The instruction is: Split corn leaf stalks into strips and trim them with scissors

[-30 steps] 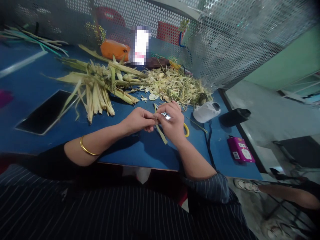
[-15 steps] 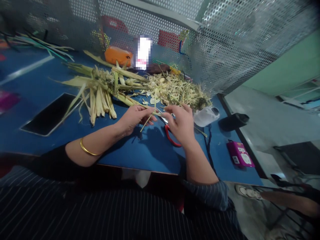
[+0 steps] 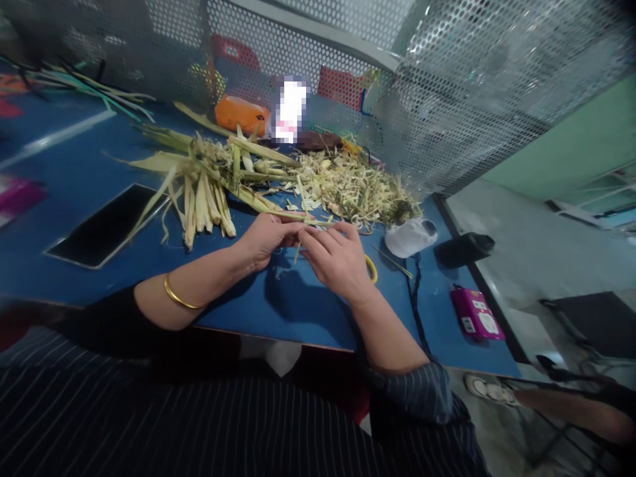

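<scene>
My left hand (image 3: 265,240) and my right hand (image 3: 334,257) meet over the blue table (image 3: 64,179). Both pinch a thin pale leaf strip (image 3: 307,223) that runs between their fingertips. The right hand's fingers are stretched forward over the strip, and a yellow scissor handle (image 3: 370,267) shows just behind its wrist side. A gold bangle (image 3: 176,296) sits on my left forearm. Beyond the hands lies a bundle of pale leaf stalks (image 3: 203,192) and a heap of leaf trimmings (image 3: 352,187).
A dark phone or tablet (image 3: 106,225) lies flat at the left. A white roll (image 3: 411,237), a black cylinder (image 3: 462,249) and a pink box (image 3: 476,313) sit at the right edge. A perforated metal screen (image 3: 447,86) walls the back. Another person's leg and shoe (image 3: 491,387) show lower right.
The right hand has let the scissors drop to the table and now pinches the strip with the left hand. The strip has turned from upright to lying across the fingertips.
</scene>
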Motion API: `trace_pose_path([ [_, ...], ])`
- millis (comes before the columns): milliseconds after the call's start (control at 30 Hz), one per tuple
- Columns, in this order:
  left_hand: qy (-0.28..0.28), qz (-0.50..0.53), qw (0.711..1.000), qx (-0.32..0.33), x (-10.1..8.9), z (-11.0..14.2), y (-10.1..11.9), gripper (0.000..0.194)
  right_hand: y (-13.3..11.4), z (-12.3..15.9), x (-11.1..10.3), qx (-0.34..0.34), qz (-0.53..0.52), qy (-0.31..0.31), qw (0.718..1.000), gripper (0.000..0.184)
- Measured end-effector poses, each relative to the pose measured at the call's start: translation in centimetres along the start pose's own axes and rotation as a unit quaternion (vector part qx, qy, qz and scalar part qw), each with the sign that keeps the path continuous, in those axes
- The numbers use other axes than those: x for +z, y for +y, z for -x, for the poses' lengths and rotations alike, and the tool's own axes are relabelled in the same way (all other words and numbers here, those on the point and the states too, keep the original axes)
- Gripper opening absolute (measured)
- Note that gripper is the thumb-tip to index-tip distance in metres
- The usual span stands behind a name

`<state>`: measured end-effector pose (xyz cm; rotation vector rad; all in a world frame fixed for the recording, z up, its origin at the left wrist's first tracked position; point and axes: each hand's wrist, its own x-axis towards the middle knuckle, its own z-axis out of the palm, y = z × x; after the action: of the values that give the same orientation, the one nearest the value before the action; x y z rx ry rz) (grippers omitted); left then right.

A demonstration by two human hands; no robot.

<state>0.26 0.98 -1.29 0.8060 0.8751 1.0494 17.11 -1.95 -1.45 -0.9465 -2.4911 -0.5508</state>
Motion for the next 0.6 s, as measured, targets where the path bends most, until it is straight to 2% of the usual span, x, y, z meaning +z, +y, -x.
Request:
trace_pose_path([
  [133,-0.011,-0.003,1.0,-0.003,0.1,0.11,-0.1,0.025,-0.3,-0.09,0.66,-0.013,0.001,-0.021,1.0,0.026],
  [233,-0.004,0.002,1.0,-0.001,0.15,0.12,-0.31,0.027,-0.43,-0.13,0.87,-0.011,-0.005,0.001,1.0,0.025],
  [433,0.026,0.018,0.999,-0.016,0.05,-0.08,-0.55,0.024,-0.74,-0.2,0.83,-0.009,-0.109,0.004,0.994,0.031],
  [500,0.037,0.018,0.999,-0.011,-0.05,-0.19,-0.24,0.026,-0.75,-0.2,0.83,0.051,-0.18,0.039,0.982,0.025],
  [533,0.04,0.015,0.999,-0.001,-0.11,-0.23,-0.04,0.028,-0.69,-0.18,0.88,0.113,-0.227,0.074,0.964,0.022],
  [567,0.041,0.009,0.999,0.01,-0.15,-0.24,0.15,0.031,-0.58,-0.15,1.0,0.192,-0.281,0.113,0.934,0.021],
  [600,0.036,0.001,0.999,0.02,-0.17,-0.21,0.31,0.033,-0.42,-0.13,1.19,0.279,-0.339,0.144,0.887,0.023],
])
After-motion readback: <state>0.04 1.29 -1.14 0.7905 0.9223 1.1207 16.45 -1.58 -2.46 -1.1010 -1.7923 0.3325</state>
